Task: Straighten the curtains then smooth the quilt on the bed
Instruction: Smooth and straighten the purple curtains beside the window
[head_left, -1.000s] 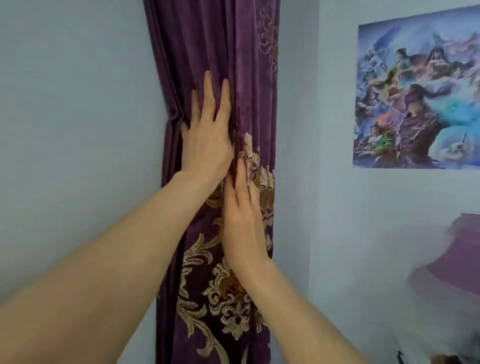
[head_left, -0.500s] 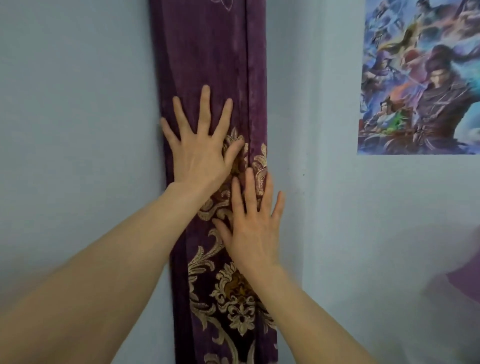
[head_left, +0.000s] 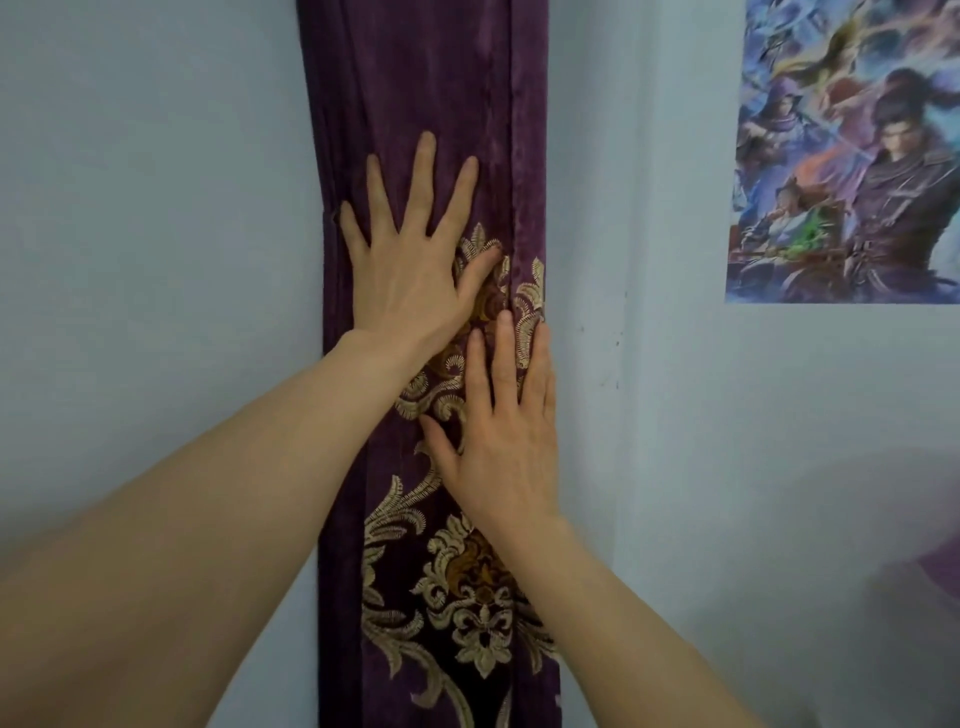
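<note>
Fingers (head_left: 423, 176) straight and holding nothing, one left hand (head_left: 410, 280) and, just below it, one right hand (head_left: 506, 457) pressed flat on a single gathered purple velvet curtain with gold embroidery (head_left: 415, 78), which hung in the corner between pale blue walls (head_left: 145, 208). One colourful fantasy-art poster (head_left: 847, 156) hung at right.

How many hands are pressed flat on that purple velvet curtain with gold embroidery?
2. The left hand lies higher, fingers spread on the purple velvet curtain; the right hand lies lower, by its right edge. No others show.
</note>
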